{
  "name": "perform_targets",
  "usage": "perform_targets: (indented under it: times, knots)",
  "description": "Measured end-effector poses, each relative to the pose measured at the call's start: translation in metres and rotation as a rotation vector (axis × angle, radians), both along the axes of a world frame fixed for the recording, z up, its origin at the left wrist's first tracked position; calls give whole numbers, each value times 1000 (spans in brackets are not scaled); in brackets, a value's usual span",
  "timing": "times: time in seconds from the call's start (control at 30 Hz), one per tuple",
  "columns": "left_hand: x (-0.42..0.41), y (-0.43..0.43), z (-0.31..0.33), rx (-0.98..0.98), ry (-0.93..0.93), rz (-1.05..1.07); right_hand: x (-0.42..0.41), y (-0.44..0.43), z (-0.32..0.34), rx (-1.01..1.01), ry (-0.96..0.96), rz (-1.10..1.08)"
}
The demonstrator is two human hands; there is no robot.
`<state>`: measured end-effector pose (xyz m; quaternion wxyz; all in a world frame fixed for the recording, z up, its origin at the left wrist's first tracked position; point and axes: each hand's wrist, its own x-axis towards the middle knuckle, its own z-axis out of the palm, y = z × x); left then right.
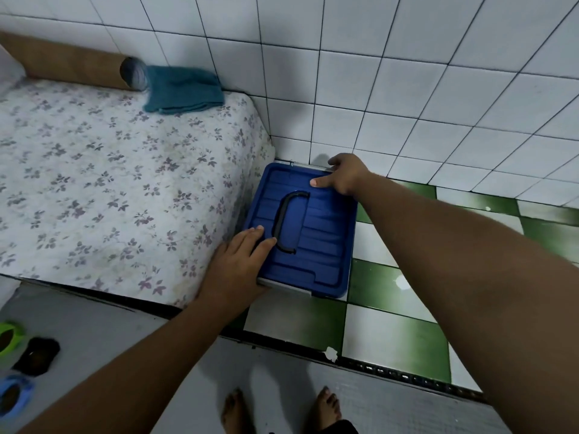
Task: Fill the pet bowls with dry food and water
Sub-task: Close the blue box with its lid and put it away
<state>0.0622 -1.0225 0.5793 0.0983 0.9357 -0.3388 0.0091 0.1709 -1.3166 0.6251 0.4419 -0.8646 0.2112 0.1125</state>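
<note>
Snugly wedged at the centre of the frame, the blue storage box (288,288) has the mattress (109,183) against its left edge and the tiled wall (407,89) at its far end. Open room lies only to its right and near side, over the green-and-white checked floor (385,324). Its lid (322,252) is glossy ribbed plastic with rounded corners and a black arched handle (283,220) lying flat, and it is shut, so the contents are hidden. The left hand (238,264) rests on the near left corner with its fingers straight on top. The right hand (344,173) grasps the far right corner — thumb on the lid, fingers curled over the rim. At the lower left edge, on a grey mat (94,333), stand a green bowl (11,338), a black bowl (37,355) and a blue bowl (14,396) — their insides dark, contents unclear.
</note>
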Motion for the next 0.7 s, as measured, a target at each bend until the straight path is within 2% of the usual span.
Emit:
perform_targets:
  times: [0.2, 0.4, 0.7]
  knots:
    - [4, 3, 6, -27, 24, -30, 0, 3, 5, -52, -3, 81]
    - [7, 5, 7, -33, 9, -57, -13, 11, 2, -130, -123, 70]
    - [4, 7, 0, -237, 85, -18, -17, 12, -14, -154, -188, 6]
